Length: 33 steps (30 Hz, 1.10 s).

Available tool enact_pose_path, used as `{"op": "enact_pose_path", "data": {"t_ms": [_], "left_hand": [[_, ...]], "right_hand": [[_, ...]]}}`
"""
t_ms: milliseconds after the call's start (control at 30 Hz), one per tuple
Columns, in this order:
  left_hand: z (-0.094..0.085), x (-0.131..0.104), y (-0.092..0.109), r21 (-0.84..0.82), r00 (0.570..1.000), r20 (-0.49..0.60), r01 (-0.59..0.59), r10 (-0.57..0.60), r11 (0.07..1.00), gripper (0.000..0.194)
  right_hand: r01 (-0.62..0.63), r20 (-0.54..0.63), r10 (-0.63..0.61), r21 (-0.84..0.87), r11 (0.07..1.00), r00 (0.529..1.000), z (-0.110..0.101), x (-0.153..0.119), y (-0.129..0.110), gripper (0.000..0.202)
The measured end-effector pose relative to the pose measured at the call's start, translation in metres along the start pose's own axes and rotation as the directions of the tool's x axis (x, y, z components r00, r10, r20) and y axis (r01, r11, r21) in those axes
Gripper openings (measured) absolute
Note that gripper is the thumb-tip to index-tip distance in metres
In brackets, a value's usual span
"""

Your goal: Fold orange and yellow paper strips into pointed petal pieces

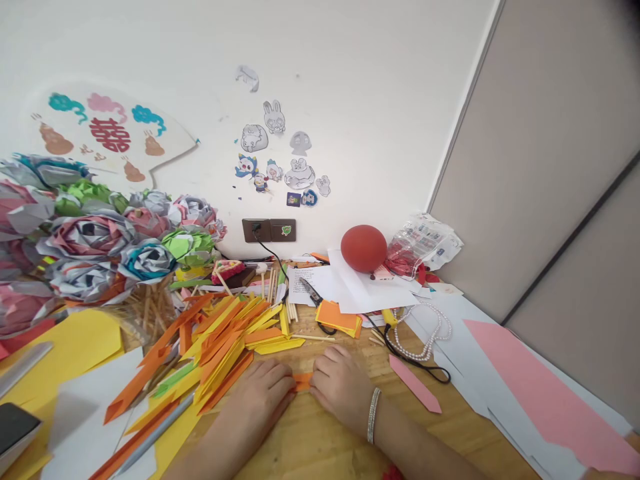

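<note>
I am seeing left hand (263, 393) and right hand (340, 387) pressing together on an orange paper piece (302, 381), lying flat on the near wooden table (320, 440), folded orange and yellow strips (220, 347) piling left, pink strip (415, 383) lying right.

Head camera looks down, close over table (320, 440)

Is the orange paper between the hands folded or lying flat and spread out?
Cannot tell for certain. Only a small strip of the orange paper shows between the left hand and right hand, pressed on the table.
</note>
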<state>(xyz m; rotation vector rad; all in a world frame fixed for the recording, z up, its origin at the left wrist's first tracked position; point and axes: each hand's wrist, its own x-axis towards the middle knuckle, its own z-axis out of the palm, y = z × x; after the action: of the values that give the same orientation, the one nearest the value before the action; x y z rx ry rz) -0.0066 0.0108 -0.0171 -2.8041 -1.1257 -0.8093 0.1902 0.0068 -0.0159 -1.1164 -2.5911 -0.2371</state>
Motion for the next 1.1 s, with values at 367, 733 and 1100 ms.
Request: {"op": "enact_pose_path", "data": {"t_ms": [367,733,1100], "left_hand": [[0.001,0.003,0.012,-0.027,0.958,0.157,0.247,-0.240,0.969,0.026],[0.004,0.006,0.008,-0.040,0.905,0.126,0.414,-0.406,0.909,0.010],[0.006,0.001,0.012,-0.083,0.899,0.180,0.419,-0.400,0.904,0.006]], "right_hand": [[-0.373,0.055,0.382,0.382,0.845,0.922,0.004,0.001,-0.007,0.009],[-0.494,0.117,0.484,0.323,0.807,0.867,0.004,0.006,0.003,0.011],[-0.378,0.163,0.342,0.320,0.869,0.925,0.004,0.004,-0.007,0.018]]}}
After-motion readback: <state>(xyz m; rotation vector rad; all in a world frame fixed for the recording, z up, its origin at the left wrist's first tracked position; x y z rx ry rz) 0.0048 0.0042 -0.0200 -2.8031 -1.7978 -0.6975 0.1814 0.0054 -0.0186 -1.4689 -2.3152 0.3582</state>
